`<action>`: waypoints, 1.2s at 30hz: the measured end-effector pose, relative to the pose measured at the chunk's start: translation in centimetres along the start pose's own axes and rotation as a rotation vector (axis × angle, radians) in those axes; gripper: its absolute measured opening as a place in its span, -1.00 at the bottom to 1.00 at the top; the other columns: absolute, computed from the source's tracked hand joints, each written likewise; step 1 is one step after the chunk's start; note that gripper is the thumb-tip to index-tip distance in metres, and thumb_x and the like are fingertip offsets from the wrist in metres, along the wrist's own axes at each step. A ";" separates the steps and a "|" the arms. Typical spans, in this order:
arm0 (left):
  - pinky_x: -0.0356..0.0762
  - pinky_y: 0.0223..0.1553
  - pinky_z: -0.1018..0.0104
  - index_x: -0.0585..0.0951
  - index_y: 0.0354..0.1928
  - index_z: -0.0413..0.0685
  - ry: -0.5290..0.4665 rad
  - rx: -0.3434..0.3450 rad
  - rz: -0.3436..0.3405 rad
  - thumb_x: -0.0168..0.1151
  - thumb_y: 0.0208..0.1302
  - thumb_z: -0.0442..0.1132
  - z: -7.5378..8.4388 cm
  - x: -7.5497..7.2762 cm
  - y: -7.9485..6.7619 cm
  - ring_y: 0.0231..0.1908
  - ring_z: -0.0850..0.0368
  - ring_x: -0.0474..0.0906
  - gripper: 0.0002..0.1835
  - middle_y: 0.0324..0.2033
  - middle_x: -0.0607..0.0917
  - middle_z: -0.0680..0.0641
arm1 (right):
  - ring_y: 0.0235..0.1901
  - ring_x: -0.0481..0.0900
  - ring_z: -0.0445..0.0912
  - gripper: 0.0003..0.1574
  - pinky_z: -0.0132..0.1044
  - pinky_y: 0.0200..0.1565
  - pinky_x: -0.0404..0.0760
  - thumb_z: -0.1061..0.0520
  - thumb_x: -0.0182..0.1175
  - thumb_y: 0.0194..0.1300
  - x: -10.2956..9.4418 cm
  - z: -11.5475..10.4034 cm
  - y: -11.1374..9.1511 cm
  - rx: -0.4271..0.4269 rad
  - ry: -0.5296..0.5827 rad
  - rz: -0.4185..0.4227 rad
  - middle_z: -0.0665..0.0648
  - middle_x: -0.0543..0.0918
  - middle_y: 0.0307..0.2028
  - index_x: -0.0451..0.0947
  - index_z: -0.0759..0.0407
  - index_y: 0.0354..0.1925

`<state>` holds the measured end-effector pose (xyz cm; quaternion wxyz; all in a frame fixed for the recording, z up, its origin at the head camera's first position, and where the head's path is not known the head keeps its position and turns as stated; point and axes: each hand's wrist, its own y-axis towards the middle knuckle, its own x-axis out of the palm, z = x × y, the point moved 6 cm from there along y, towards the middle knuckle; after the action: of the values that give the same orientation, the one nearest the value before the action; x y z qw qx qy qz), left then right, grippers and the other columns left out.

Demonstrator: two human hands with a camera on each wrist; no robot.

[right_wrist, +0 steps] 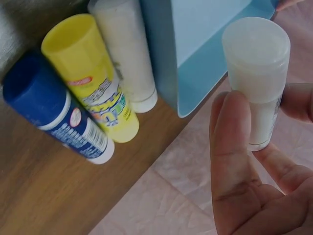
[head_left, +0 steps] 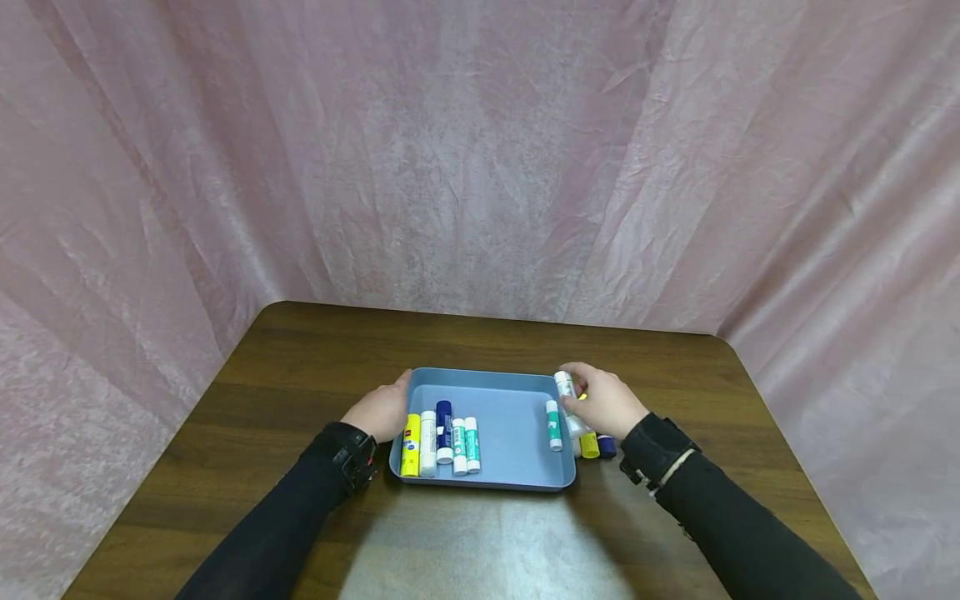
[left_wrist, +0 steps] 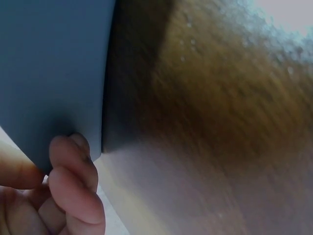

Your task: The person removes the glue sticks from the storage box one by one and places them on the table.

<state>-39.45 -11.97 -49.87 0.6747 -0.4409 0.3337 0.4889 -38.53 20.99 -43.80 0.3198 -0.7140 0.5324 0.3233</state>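
My left hand (head_left: 378, 412) grips the left side of a blue tray (head_left: 513, 442); the left wrist view has its fingers (left_wrist: 73, 196) curled against the tray's outer wall. Near the tray's right rim, my right hand (head_left: 606, 407) pinches a white glue stick with a translucent cap (right_wrist: 257, 54) between thumb and fingers, raised beside the tray. Inside the tray, on the left, several glue sticks stand in a row: yellow (head_left: 410, 446), white (head_left: 427, 443), dark blue (head_left: 444, 433) and two white-and-green ones (head_left: 472, 446). Another green glue stick (head_left: 553, 425) lies at the right.
On the wooden table (head_left: 480, 325), just right of the tray, lie a white glue stick (right_wrist: 127, 54), a yellow glue stick (right_wrist: 93, 73) and a dark blue glue stick (right_wrist: 58, 107) side by side. Pink curtain (head_left: 480, 167) hangs behind and around the table.
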 end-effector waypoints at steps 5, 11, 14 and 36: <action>0.45 0.34 -0.14 0.03 0.61 -0.20 0.006 0.003 0.008 -0.09 0.52 -0.33 0.0 0.0 0.0 0.26 -0.12 0.56 -0.32 0.34 0.54 -0.29 | -0.39 0.52 -0.07 -0.33 -0.32 -0.42 0.54 0.15 0.26 0.37 -0.4 0.8 0.1 -0.007 -0.022 0.013 0.18 0.57 -0.24 0.39 0.24 0.39; 0.45 0.34 -0.16 0.02 0.61 -0.17 -0.002 -0.010 0.000 -0.07 0.53 -0.30 -0.1 0.0 0.1 0.28 -0.14 0.54 -0.32 0.35 0.53 -0.29 | -0.37 0.53 -0.06 -0.33 -0.32 -0.41 0.55 0.14 0.26 0.38 -0.8 1.8 0.2 0.013 -0.035 0.024 0.19 0.57 -0.24 0.38 0.24 0.39; 0.44 0.34 -0.18 0.02 0.61 -0.17 -0.005 -0.012 0.000 -0.05 0.54 -0.29 -0.2 0.1 0.2 0.29 -0.16 0.53 -0.31 0.36 0.52 -0.29 | -0.36 0.54 -0.05 -0.34 -0.31 -0.41 0.54 0.14 0.25 0.39 -1.0 2.1 0.2 0.029 -0.034 0.021 0.20 0.57 -0.22 0.37 0.24 0.39; 0.43 0.35 -0.18 0.01 0.61 -0.18 -0.003 -0.009 0.002 -0.10 0.55 -0.29 -0.2 0.2 0.3 0.32 -0.17 0.51 -0.33 0.36 0.52 -0.28 | -0.33 0.49 -0.03 -0.35 -0.28 -0.37 0.45 0.15 0.25 0.36 -1.6 5.0 0.1 0.060 -0.073 0.045 0.16 0.52 -0.27 0.39 0.26 0.36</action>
<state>-39.64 -12.08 -50.18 0.6726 -0.4428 0.3308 0.4920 -39.60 25.85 -45.41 0.3529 -0.6797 0.5459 0.3399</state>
